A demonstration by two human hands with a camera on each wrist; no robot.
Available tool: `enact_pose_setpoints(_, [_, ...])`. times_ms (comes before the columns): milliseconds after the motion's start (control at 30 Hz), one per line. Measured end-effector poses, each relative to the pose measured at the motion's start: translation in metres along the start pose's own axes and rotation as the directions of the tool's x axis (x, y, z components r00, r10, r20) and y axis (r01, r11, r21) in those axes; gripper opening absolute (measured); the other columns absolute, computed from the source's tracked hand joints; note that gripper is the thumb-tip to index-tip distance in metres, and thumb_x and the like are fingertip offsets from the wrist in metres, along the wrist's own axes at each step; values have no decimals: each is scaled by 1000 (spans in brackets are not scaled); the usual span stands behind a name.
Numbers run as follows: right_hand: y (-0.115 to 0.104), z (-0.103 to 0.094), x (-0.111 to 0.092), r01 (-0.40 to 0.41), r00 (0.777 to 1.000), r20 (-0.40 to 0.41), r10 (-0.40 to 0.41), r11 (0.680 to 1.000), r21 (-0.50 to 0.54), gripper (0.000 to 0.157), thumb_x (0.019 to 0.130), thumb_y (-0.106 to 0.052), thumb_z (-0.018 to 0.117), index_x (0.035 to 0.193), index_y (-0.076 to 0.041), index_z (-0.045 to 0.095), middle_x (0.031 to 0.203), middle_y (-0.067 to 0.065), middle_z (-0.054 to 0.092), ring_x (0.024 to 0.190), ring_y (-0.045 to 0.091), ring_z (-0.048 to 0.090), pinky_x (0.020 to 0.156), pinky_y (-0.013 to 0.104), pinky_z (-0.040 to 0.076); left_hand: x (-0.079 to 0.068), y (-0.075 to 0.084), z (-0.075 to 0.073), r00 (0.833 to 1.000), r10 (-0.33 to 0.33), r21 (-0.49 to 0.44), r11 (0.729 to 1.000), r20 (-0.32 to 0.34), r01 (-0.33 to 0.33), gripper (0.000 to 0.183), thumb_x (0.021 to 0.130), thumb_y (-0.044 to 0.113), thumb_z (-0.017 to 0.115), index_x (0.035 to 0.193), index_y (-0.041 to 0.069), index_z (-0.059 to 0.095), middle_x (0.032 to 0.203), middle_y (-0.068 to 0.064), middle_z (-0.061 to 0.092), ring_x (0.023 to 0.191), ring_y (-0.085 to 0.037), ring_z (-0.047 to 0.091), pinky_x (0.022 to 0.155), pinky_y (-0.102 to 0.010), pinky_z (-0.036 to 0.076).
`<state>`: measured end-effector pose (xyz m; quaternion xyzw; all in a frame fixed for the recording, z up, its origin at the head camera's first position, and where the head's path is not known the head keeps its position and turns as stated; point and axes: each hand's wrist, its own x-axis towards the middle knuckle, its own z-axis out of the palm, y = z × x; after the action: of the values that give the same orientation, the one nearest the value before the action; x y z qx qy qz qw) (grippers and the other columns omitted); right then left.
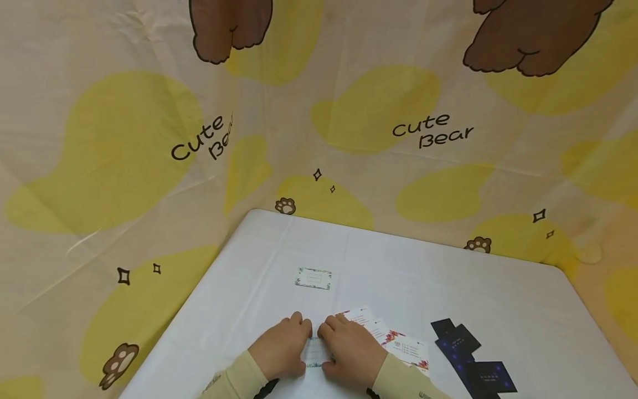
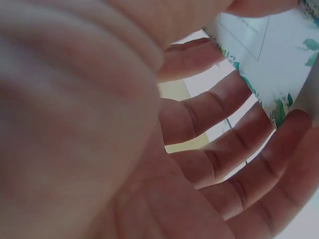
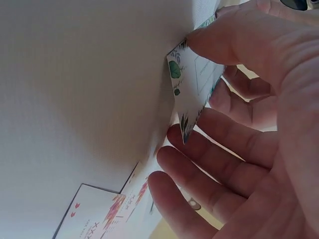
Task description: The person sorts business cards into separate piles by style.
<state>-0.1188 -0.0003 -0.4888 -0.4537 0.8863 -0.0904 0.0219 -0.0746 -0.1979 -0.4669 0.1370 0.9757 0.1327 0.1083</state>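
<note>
Between both hands is a white business card [image 1: 315, 353] with a green leaf border. My left hand [image 1: 281, 348] grips its left end, thumb at the near edge and fingers at the far edge. The right hand [image 1: 353, 350] holds the other end in the same way. In the left wrist view, fingertips line the leafy edge of the card [image 2: 279, 64]. The right wrist view has the thumb on one edge of the card [image 3: 192, 82], with fingers along the opposite edge. Beyond the hands, another leaf-bordered card [image 1: 313, 279] lies flat on the table.
White cards with red floral prints [image 1: 411, 350] lie overlapping just right of the right hand, partly hidden by it. Farther right is a spread of dark blue and black cards [image 1: 490, 377]. A white table [image 1: 528, 299] bears everything, with a patterned cloth [image 1: 359, 183] behind it.
</note>
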Motion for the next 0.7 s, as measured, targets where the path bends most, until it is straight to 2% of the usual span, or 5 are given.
enact_pose_setpoints(133, [-1, 1, -1, -12, 1000, 9, 12, 1000, 9, 43, 79, -33, 89, 113, -20, 68, 103, -11, 60, 96, 9, 56, 88, 27, 55, -2, 2, 1, 1000, -1, 40, 999, -2, 1, 47, 70, 18, 96, 107, 13, 68, 93, 2, 52, 74, -13, 47, 65, -28, 46])
enact_pose_setpoints(333, [-2, 1, -1, -39, 999, 19, 38, 997, 68, 44, 79, -28, 90, 115, -21, 66, 99, -11, 53, 87, 6, 44, 75, 21, 47, -4, 4, 1, 1000, -4, 39, 999, 13, 3, 54, 70, 20, 97, 118, 12, 72, 97, 1, 54, 78, -13, 48, 68, -29, 49])
enact_pose_setpoints(533, [-3, -2, 0, -31, 1000, -4, 31, 999, 43, 37, 80, -23, 90, 105, -21, 64, 94, -10, 52, 80, 5, 43, 70, 21, 45, -3, 4, -1, 1000, 22, 61, 998, -16, -21, 42, 73, 21, 96, 107, 12, 73, 90, 3, 58, 73, -11, 48, 64, -30, 48])
enact_pose_setpoints(700, [-3, -2, 1, -24, 1000, -10, 24, 1000, 10, 31, 82, -23, 89, 103, -21, 66, 92, -10, 55, 77, 4, 46, 77, 23, 52, -1, 3, -1, 998, 40, 59, 998, -45, -37, 36, 75, 22, 96, 100, 14, 71, 85, 5, 59, 70, -8, 48, 61, -28, 47])
